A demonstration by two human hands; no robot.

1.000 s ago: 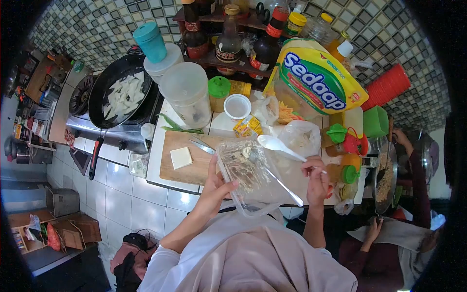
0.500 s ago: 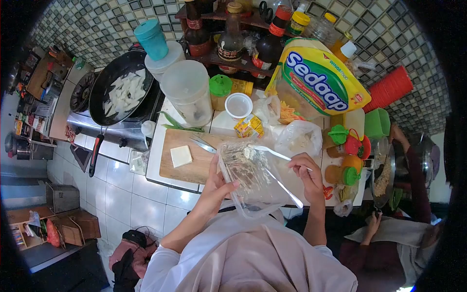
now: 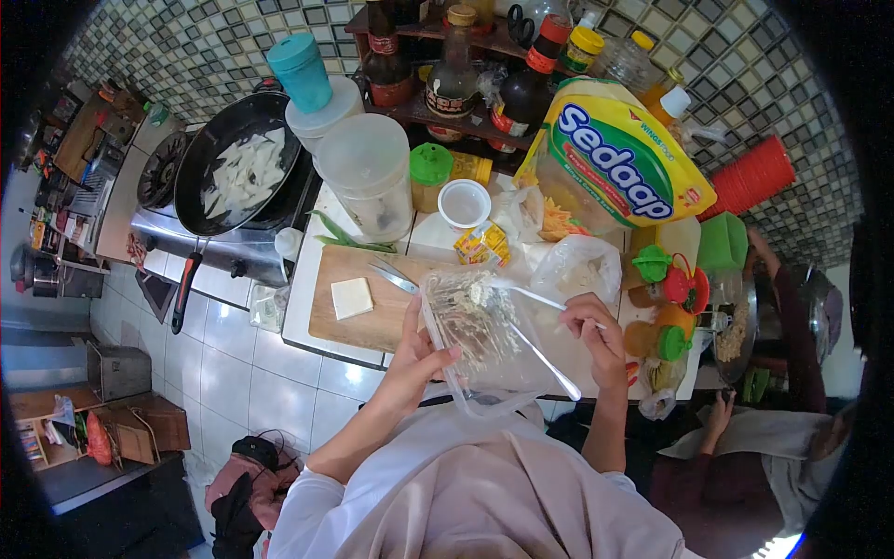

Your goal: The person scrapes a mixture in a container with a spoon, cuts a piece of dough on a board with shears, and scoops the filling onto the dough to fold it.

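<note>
One item carries clearly legible branding: the large seasoning pouch (image 3: 615, 154), taken as the reference point. Its front reads "Sedaap" in big white letters edged in blue on a green field, the word slanting down to the right. Above the end of that word, "WINGSFOOD" stands in small lettering. A line on the red strip beneath the brand name is too small to read. Left of the pouch, the glass bottle with a gold cap (image 3: 451, 79) and the dark bottle with a red neck (image 3: 523, 98) bear labels, illegible. The yellow sachet (image 3: 481, 244), lower left of the pouch, carries print, likewise illegible.
</note>
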